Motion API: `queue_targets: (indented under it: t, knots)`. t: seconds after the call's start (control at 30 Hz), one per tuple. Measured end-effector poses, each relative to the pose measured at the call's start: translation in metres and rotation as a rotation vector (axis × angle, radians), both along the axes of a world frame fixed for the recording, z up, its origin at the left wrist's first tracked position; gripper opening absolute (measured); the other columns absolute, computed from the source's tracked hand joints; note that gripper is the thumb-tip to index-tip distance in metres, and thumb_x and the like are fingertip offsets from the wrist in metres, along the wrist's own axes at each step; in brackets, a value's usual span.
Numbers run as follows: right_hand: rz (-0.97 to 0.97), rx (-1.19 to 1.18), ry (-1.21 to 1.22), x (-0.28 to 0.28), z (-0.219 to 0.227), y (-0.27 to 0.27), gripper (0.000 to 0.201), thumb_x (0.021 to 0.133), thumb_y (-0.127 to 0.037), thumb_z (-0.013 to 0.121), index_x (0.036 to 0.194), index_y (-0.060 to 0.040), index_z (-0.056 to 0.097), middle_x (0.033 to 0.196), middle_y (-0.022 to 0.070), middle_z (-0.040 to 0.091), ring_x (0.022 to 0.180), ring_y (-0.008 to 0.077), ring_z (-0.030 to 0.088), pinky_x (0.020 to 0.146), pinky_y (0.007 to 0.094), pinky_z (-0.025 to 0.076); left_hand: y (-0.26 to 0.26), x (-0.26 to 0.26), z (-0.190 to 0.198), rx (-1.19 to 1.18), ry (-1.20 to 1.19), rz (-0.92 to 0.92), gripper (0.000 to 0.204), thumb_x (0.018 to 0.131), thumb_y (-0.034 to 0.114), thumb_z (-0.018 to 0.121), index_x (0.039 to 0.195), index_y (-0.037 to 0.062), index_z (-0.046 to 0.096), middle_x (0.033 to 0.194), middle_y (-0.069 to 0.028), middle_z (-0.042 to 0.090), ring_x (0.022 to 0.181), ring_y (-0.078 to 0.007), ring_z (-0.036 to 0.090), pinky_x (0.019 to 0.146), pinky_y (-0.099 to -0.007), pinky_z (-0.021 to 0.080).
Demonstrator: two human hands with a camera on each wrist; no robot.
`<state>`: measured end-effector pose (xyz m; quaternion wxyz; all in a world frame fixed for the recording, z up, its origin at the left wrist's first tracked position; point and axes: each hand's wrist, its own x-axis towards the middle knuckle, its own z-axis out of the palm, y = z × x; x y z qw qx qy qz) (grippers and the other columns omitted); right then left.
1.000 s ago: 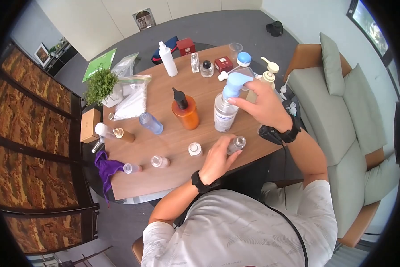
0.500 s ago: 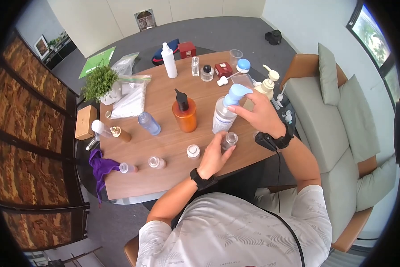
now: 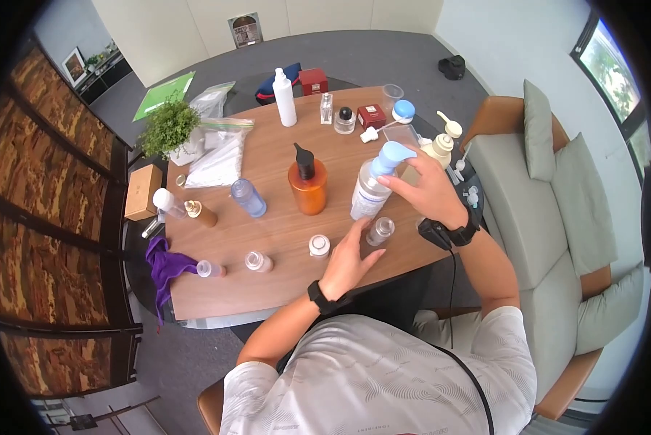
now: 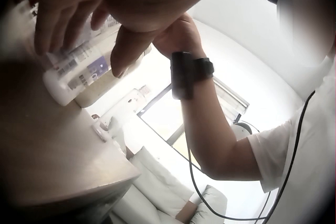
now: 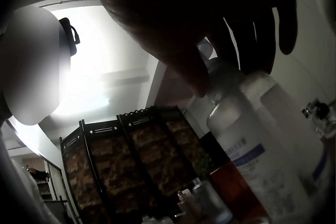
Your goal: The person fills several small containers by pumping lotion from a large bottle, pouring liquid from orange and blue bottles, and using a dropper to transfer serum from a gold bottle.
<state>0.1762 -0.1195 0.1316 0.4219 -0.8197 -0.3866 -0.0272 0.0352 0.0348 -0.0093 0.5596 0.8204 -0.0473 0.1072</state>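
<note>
My right hand [image 3: 433, 190] grips the light blue pump head [image 3: 394, 155] of a large clear bottle [image 3: 367, 194] with thumb and fingers. The bottle leans a little in the head view, and the right wrist view shows its label with a blue stripe [image 5: 249, 155]. My left hand [image 3: 346, 262] is low over the table, thumb spread from fairly straight fingers, fingertips at the large bottle's base. Just right of those fingers stands a small clear bottle [image 3: 381, 230]. A small white-capped bottle [image 3: 319, 246] is left of this hand.
An amber pump bottle [image 3: 308, 190] and a blue bottle [image 3: 248, 198] stand left on the wooden table [image 3: 267, 159]. Toward the back are a white spray bottle [image 3: 284, 101] and a red box [image 3: 371, 117]. A cream pump bottle [image 3: 438, 148] stands beyond my right hand.
My left hand has let go of the small clear bottle, which now stands beside its fingers. My right hand keeps its grip on the pump head; the large bottle has tilted slightly.
</note>
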Motion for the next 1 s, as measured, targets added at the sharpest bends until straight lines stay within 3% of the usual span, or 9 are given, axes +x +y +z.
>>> queue_targets:
  t: [0.1,0.23,0.37,0.57,0.7,0.9,1.0]
  knots:
    - [0.03,0.012,-0.015,0.002,-0.003,-0.003,0.042,0.091,-0.025,0.079,0.124,-0.0008,0.07,0.133,0.0156,0.066,0.122,0.0318,0.062,0.105,0.0392,0.047,0.008,-0.019,0.022,0.154,-0.13,0.038,0.069,0.089,0.014,0.082,0.146,0.0015,0.046,0.132,-0.0209,0.066,0.124,-0.0383,0.065,0.099,-0.0441,0.054]
    - [0.051,0.035,0.079,0.003,-0.003,-0.004,0.041,0.092,-0.024,0.078,0.125,-0.0006,0.07,0.136,0.0127,0.065,0.122,0.0294,0.061,0.106,0.0381,0.046,0.026,-0.029,0.079,0.261,-0.23,0.011,0.067,0.088,0.013,0.082,0.144,0.0011,0.049,0.129,-0.0212,0.066,0.119,-0.0417,0.064,0.101,-0.046,0.052]
    - [0.089,0.046,0.085,0.006,-0.005,-0.004,0.041,0.094,-0.021,0.076,0.127,0.0005,0.068,0.135,0.0114,0.064,0.123,0.0277,0.061,0.107,0.0376,0.044,0.046,0.006,0.123,0.34,-0.265,0.043,0.073,0.087,0.019,0.082,0.147,-0.0025,0.046,0.138,-0.0256,0.058,0.129,-0.0435,0.056,0.109,-0.0483,0.046]
    - [0.123,0.027,0.101,0.008,-0.006,-0.006,0.04,0.096,-0.02,0.072,0.129,0.0017,0.065,0.135,0.012,0.064,0.126,0.0269,0.059,0.11,0.0371,0.043,0.046,0.059,0.113,0.405,-0.207,-0.022,0.084,0.084,0.026,0.085,0.15,-0.0017,0.041,0.141,-0.0261,0.057,0.131,-0.0444,0.055,0.108,-0.0481,0.047]
    - [0.131,0.108,0.208,0.006,-0.006,-0.002,0.043,0.095,-0.019,0.075,0.133,-0.002,0.064,0.127,0.0119,0.068,0.121,0.0228,0.063,0.107,0.0348,0.044,0.05,0.076,0.114,0.35,-0.112,-0.09,0.076,0.084,0.028,0.085,0.144,-0.0008,0.049,0.132,-0.0236,0.064,0.124,-0.0427,0.061,0.103,-0.0482,0.05]
    - [-0.034,-0.05,0.101,0.0,-0.001,0.005,0.048,0.094,-0.021,0.078,0.134,-0.0011,0.062,0.121,0.0083,0.069,0.115,0.0191,0.063,0.103,0.0351,0.046,0.051,0.079,0.115,0.296,-0.08,-0.098,0.068,0.084,0.03,0.086,0.136,-0.002,0.058,0.126,-0.0235,0.068,0.118,-0.0419,0.064,0.098,-0.0481,0.052]
    - [0.063,0.136,0.101,0.009,-0.014,0.003,0.046,0.093,-0.021,0.079,0.131,-0.0007,0.063,0.118,0.0062,0.069,0.113,0.0193,0.063,0.103,0.0353,0.046,0.053,0.078,0.113,0.28,-0.082,-0.099,0.07,0.083,0.031,0.086,0.137,-0.0021,0.057,0.127,-0.0236,0.068,0.119,-0.042,0.064,0.099,-0.048,0.052]
